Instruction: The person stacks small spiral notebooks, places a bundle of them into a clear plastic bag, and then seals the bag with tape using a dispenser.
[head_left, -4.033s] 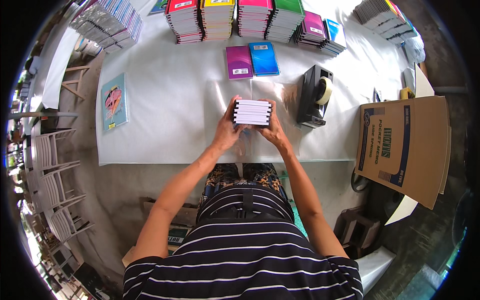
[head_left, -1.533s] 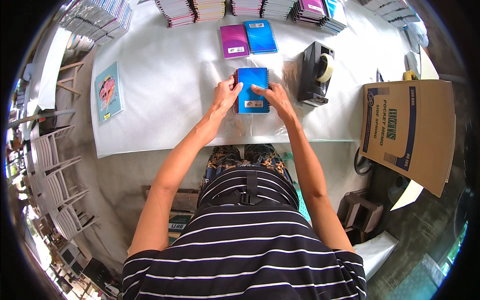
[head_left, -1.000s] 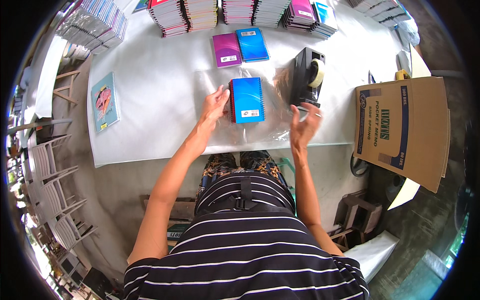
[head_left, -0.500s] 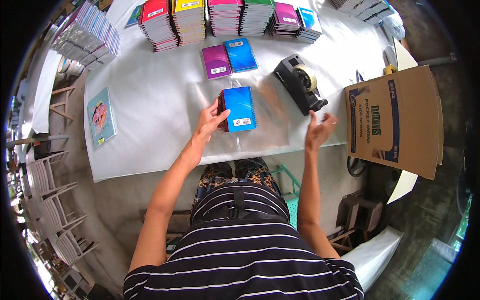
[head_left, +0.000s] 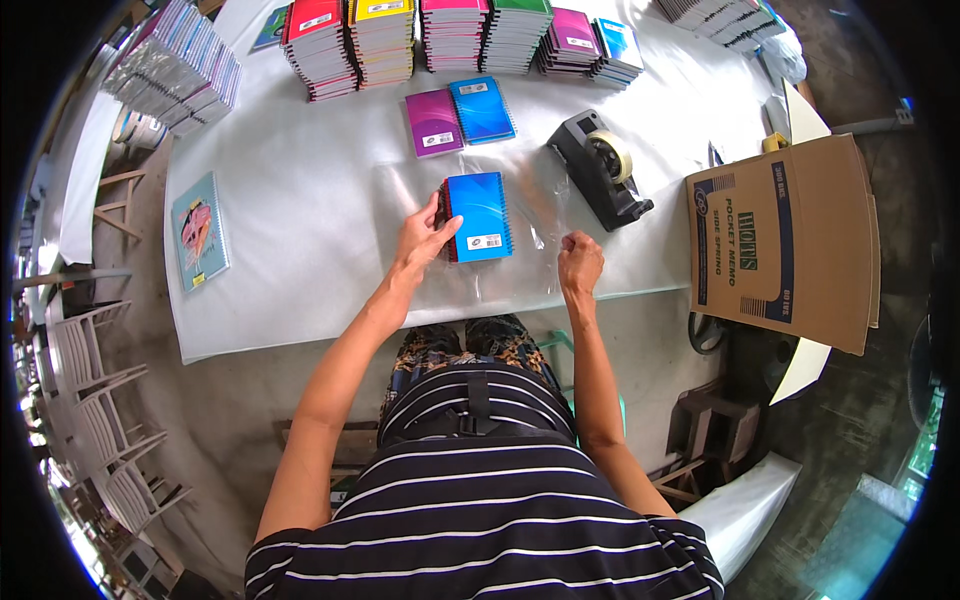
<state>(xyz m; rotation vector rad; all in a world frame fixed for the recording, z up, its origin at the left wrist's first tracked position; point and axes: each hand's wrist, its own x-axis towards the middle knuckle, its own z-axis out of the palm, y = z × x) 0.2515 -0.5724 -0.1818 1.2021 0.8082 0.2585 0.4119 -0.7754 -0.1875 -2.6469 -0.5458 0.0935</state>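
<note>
A small blue spiral notebook (head_left: 478, 215) tops a short stack in front of me, with red edges of another one showing beneath its left side. My left hand (head_left: 428, 232) is closed on the stack's left side, thumb on the blue cover. Under the stack a clear plastic sheet (head_left: 425, 280) lies spread on the table. At its right edge my right hand (head_left: 581, 262) has its fingers pinched together on the film, which is creased and lifted beside them. A black tape dispenser (head_left: 590, 170) with a roll of tape stands beyond my right hand.
A purple notebook (head_left: 434, 122) and another blue notebook (head_left: 483, 109) lie beyond the stack. Tall notebook piles (head_left: 383, 50) line the far side. A cardboard box (head_left: 785, 240) stands at the right edge; a teal notebook (head_left: 200, 235) lies far left on the white-covered table (head_left: 300, 300).
My right hand has moved left from beside the tape dispenser to the plastic sheet's right edge, which is now drawn up. My left hand stays on the notebook stack.
</note>
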